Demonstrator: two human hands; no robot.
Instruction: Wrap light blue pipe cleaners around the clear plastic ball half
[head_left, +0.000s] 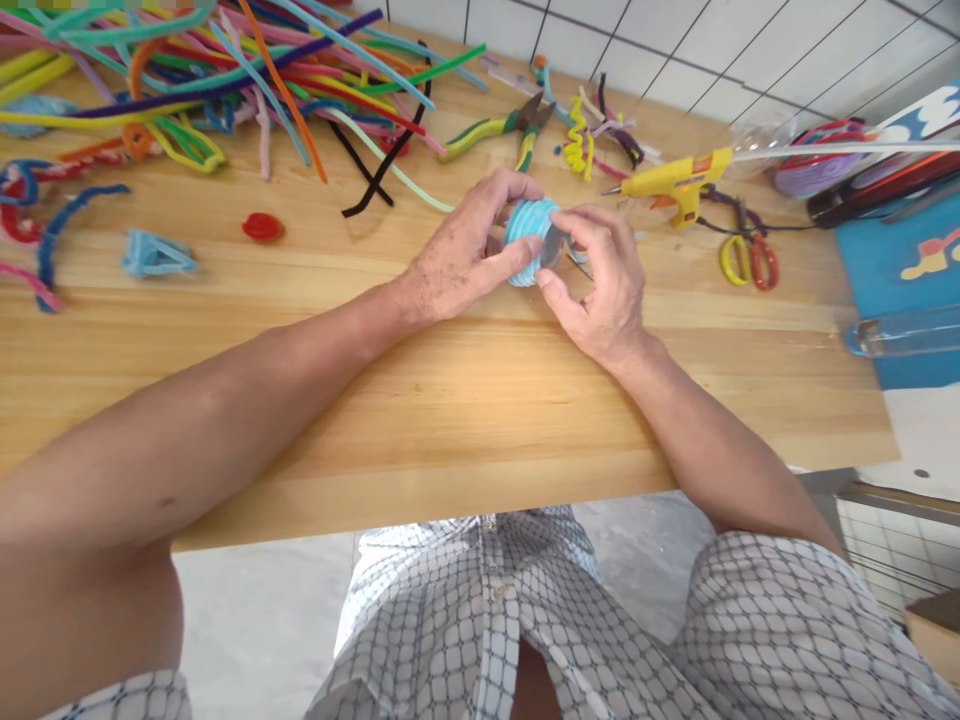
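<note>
A small round object with light blue pipe cleaner [525,235] coiled in rows around it is held up in front of me. Its right end shows a clear, see-through plastic wall [553,246]. My left hand [457,245] is closed around the coiled side, thumb pressed on the blue rows. My right hand [604,280] pinches the clear end, with index finger on top and thumb below. A loop of light blue strand shows behind the right fingers. What lies inside the object is hidden.
A heap of coloured pipe cleaners [247,75] covers the back left. Behind my hands lie green-yellow pliers [484,130]. To the right are a yellow glue gun [679,185] and scissors [750,260]. A red cap [263,227] and a blue folded piece [157,254] sit left.
</note>
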